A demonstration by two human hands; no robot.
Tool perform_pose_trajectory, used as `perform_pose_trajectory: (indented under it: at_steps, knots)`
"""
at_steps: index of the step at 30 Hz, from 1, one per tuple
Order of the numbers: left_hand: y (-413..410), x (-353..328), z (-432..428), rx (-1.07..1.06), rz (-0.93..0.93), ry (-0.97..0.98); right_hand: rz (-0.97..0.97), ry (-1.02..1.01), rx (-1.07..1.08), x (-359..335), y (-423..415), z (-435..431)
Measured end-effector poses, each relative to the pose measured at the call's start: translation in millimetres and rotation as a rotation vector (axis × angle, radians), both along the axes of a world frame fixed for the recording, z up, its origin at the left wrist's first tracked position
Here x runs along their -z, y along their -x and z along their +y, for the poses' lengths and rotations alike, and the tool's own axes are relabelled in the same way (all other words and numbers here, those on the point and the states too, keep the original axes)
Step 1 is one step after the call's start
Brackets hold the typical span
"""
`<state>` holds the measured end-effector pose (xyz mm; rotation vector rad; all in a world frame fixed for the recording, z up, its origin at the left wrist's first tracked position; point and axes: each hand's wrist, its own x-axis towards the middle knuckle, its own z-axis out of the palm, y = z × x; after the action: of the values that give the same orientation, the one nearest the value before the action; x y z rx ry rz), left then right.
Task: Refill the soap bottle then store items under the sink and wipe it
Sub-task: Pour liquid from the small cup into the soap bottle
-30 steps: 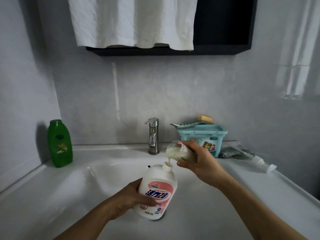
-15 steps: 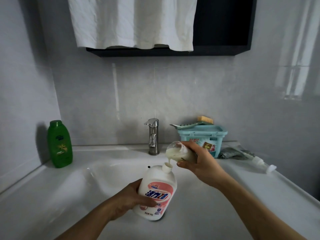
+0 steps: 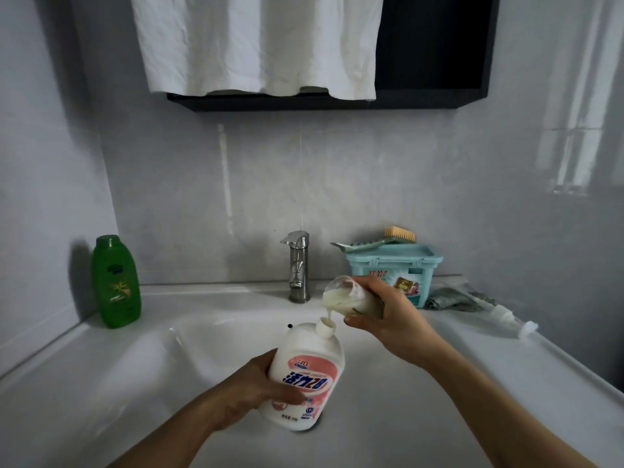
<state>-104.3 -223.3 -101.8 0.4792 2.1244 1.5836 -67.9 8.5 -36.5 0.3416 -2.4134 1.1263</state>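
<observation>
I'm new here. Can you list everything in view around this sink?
soap bottle: one, white with pink label, over the basin, neck open
container: one, clear, milky soap inside, tilted over the bottle's neck
green bottle: one, green, back left corner
tap: one, steel, back centre
box: one, teal, back right
brush: one, teal with tan bristles, on the box
cloth: one, grey-green, right of the box
pump: one, white, lying on the right ledge
towel: one, white, hanging above
cabinet: one, black, on the wall
sink: one, white
left hand: grips the soap bottle
right hand: holds the container
</observation>
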Motion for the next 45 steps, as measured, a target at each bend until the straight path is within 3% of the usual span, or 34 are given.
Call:
perform_pose_trajectory:
  at_steps: [45]
  knots:
    - [0.8,-0.1,0.4,0.035,-0.002,-0.018,-0.013,-0.003,0.007,-2.0,-2.6,-1.2]
